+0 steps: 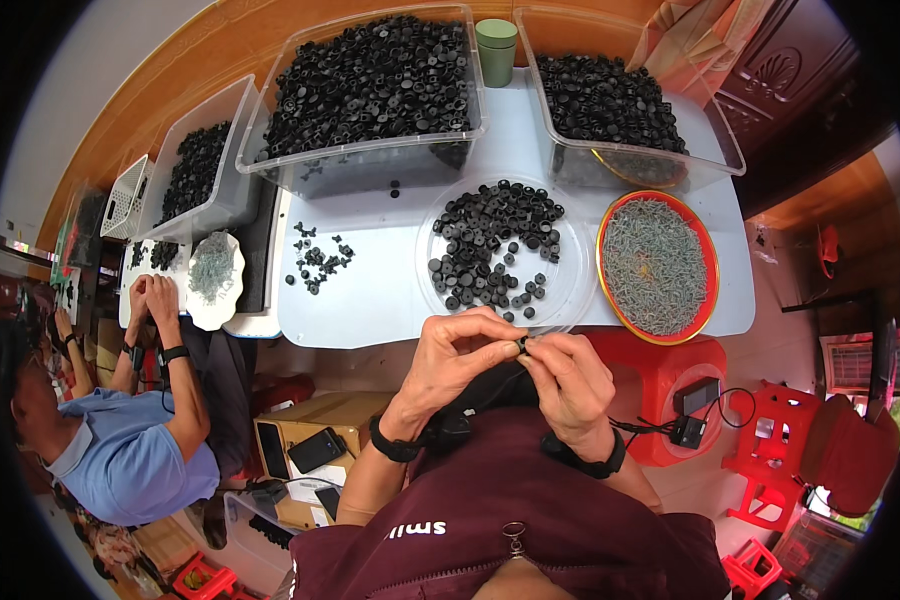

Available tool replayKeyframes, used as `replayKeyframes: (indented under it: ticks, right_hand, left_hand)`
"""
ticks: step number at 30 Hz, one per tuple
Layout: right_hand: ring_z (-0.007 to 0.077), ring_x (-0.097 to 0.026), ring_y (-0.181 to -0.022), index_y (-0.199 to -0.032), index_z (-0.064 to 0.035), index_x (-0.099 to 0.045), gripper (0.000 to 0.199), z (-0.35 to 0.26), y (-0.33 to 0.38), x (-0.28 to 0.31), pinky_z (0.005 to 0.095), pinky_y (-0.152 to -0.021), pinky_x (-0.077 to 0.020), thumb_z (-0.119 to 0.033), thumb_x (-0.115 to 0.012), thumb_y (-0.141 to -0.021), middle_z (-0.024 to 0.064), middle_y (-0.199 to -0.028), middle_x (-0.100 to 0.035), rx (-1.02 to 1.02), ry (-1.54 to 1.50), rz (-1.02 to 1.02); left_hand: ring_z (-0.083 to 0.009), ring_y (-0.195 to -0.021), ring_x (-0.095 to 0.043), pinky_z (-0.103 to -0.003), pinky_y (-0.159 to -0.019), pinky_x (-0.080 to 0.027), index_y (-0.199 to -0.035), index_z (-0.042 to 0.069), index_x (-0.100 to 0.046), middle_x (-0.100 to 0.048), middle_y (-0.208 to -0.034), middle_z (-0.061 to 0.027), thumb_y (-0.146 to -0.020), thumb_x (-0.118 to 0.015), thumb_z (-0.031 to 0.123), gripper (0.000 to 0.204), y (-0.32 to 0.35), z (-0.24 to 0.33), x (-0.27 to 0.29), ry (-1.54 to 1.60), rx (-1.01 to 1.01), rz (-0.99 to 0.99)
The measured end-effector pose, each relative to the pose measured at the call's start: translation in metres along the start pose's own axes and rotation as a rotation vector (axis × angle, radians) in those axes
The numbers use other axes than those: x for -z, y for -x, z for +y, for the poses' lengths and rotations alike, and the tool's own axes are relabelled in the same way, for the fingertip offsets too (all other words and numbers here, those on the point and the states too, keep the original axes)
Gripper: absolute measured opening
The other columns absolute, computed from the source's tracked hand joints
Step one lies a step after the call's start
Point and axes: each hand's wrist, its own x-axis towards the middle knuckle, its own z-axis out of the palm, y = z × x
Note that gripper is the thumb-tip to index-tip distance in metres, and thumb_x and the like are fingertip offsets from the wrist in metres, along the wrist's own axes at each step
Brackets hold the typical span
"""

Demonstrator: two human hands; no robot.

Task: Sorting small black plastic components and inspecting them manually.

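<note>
My left hand (458, 358) and my right hand (572, 388) meet in front of my chest, at the table's near edge. Between their fingertips is a small black part (522, 344), pinched from both sides and mostly covered by the fingers. Just beyond them lies a round clear tray (430, 285) with many small black round knob-like pieces (495, 225). To its right sits a red bowl with a yellow rim (712, 275), full of small grey screws (655, 262). Left of the tray, a loose group of black pieces (325, 262) rests on the white tabletop (370, 318).
Clear plastic bins (370, 150) (650, 165) of black parts line the back, with a green canister (496, 55) between them. A person in a blue shirt (140, 450) works at left beside a white dish (213, 310). A red stool (640, 380) stands right; a cardboard box (345, 408) holds phones.
</note>
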Motion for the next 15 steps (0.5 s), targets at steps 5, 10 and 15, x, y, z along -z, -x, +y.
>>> replayKeyframes:
  ticks: [5, 10, 15]
  right_hand:
    - [0.0236, -0.062, -0.071, -0.086, 0.0014, -0.061, 0.023, -0.002, -0.007, 0.006, 0.0300, -0.059, -0.0513, 0.005, -0.072, -0.066, 0.0111, -0.083, -0.061, -0.077, -0.024, -0.050]
    - [0.0224, -0.063, -0.074, -0.081, 0.0011, -0.059, 0.017, 0.006, -0.009, 0.005, 0.0291, -0.059, -0.0514, 0.005, -0.070, -0.069, 0.0116, -0.086, -0.062, -0.205, -0.164, -0.181]
    - [0.0163, -0.061, -0.072, -0.084, 0.0011, -0.059, 0.017, 0.011, -0.014, 0.011, 0.0267, -0.060, -0.0499, 0.003, -0.069, -0.071, 0.0085, -0.084, -0.059, -0.428, -0.353, -0.281]
  left_hand:
    - [-0.0148, -0.076, -0.062, -0.023, -0.070, -0.052, -0.090, -0.005, -0.067, -0.063, -0.086, -0.0112, -0.078, -0.063, -0.006, 0.013, 0.002, 0.001, -0.004, 0.070, 0.043, 0.024]
    - [-0.0118, -0.073, -0.062, -0.022, -0.069, -0.053, -0.094, -0.005, -0.065, -0.066, -0.083, -0.0097, -0.082, -0.063, 0.000, 0.013, 0.004, -0.010, -0.005, 0.020, 0.048, 0.123]
    - [-0.0124, -0.075, -0.063, -0.023, -0.070, -0.053, -0.094, -0.005, -0.066, -0.066, -0.084, -0.0103, -0.083, -0.061, 0.001, 0.013, 0.006, -0.014, -0.012, 0.001, 0.075, 0.157]
